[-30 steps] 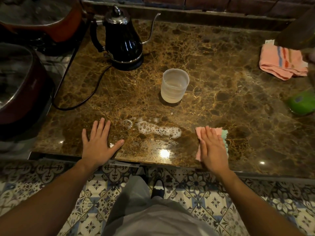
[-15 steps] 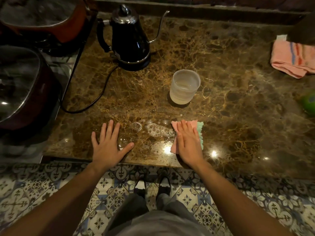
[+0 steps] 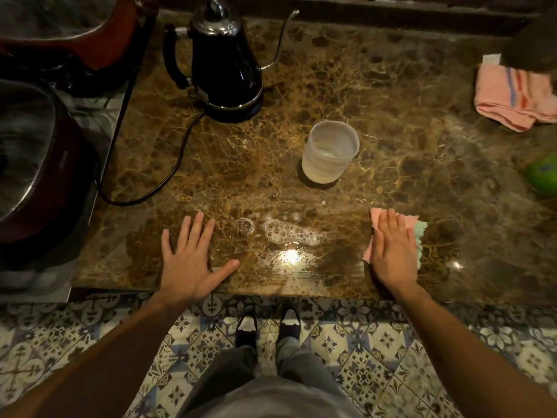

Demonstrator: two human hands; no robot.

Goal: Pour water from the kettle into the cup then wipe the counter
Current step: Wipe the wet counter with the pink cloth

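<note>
My right hand (image 3: 393, 251) lies flat, fingers extended, pressing the pink-and-green cloth (image 3: 417, 233) onto the counter (image 3: 422, 164). My left hand (image 3: 191, 260) rests palm-down, spread, holding nothing. Between them sits the soapy puddle (image 3: 287, 232). Beyond stands the cup (image 3: 330, 152), then the kettle (image 3: 224, 60).

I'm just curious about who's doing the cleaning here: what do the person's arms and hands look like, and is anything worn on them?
Both forearms are bare from the bottom of the picture up to the wrists, with no sleeves in view. The left hand and the right hand are bare too: no gloves, and no watch, ring or bracelet that I can see. Lower down, grey trousers and dark shoes with white toes show.
</note>
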